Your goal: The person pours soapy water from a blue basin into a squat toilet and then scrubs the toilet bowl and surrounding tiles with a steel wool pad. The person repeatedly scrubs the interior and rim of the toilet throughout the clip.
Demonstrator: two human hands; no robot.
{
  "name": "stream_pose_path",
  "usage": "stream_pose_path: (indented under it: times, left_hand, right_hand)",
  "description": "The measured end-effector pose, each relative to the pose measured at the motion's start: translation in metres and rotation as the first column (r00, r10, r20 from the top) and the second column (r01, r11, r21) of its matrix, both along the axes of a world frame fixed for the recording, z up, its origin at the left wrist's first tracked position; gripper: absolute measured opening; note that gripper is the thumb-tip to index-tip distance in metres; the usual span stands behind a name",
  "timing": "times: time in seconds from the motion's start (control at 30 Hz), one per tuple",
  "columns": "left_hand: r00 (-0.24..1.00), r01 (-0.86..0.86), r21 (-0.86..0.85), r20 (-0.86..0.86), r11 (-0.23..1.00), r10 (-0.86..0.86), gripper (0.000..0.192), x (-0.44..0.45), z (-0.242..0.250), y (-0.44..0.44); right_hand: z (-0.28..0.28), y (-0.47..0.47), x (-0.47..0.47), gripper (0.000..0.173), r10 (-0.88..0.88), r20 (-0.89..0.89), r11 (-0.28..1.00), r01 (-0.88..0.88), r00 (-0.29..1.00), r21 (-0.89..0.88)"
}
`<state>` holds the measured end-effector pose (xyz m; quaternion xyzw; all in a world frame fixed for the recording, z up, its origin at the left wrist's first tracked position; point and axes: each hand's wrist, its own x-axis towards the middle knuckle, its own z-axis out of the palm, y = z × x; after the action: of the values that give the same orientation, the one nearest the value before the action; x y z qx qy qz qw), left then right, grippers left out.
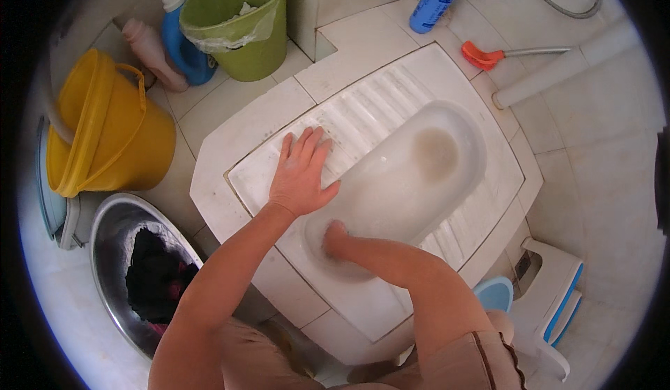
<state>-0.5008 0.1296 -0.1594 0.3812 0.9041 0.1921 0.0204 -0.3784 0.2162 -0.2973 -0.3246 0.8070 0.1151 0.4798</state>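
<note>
A white ceramic squat toilet (398,196) is set into a raised tiled platform before me. My left hand (303,175) lies flat on its left side, at the near end of the ribbed foot area (377,107). The fingers are spread and hold nothing. My right hand (336,238) reaches down into the near end of the bowl. Its fingers are hidden inside, so I cannot tell whether they grip something. A brownish patch (436,154) shows at the bowl's far end.
At left stand a yellow bucket (125,139), a metal basin (107,233) with dark cloth (152,280), two bottles and a green lined bin (256,55). A blue bottle (433,3), an orange-headed brush (481,56) and a white pipe (555,73) are at far right. A plastic stool (549,280) stands near right.
</note>
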Motion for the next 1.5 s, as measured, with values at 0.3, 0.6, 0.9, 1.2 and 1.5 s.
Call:
stream_pose_path:
  times: [0.3, 0.6, 0.9, 1.2, 1.5]
  left_hand:
    - [0.999, 0.015, 0.036, -0.029, 0.999, -0.014, 0.075, -0.002, -0.001, 0.014]
    - [0.999, 0.029, 0.068, -0.038, 0.997, -0.027, 0.074, 0.001, -0.002, 0.024]
    - [1.000, 0.023, 0.044, -0.019, 0.999, -0.022, 0.074, -0.004, 0.001, 0.016]
    - [0.999, 0.027, 0.049, -0.047, 0.998, -0.024, 0.072, -0.004, 0.005, 0.018]
    - [0.997, 0.014, 0.077, -0.080, 0.997, -0.008, 0.058, -0.003, -0.008, 0.024]
  right_hand:
    - [-0.147, 0.005, 0.047, 0.025, -0.804, -0.091, 0.573, 0.724, 0.588, -0.383]
    - [-0.071, 0.032, 0.024, 0.023, -0.006, -0.199, 0.934, -0.066, 0.980, -0.351]
    - [0.012, 0.053, 0.001, 0.024, 0.384, -0.562, 0.859, -0.507, 0.733, -0.074]
    - [-0.053, 0.025, 0.008, 0.030, -0.804, 0.077, 0.548, 0.786, 0.589, -0.287]
    - [0.000, 0.006, 0.002, 0.036, -0.933, 0.038, 0.334, 0.901, 0.358, -0.275]
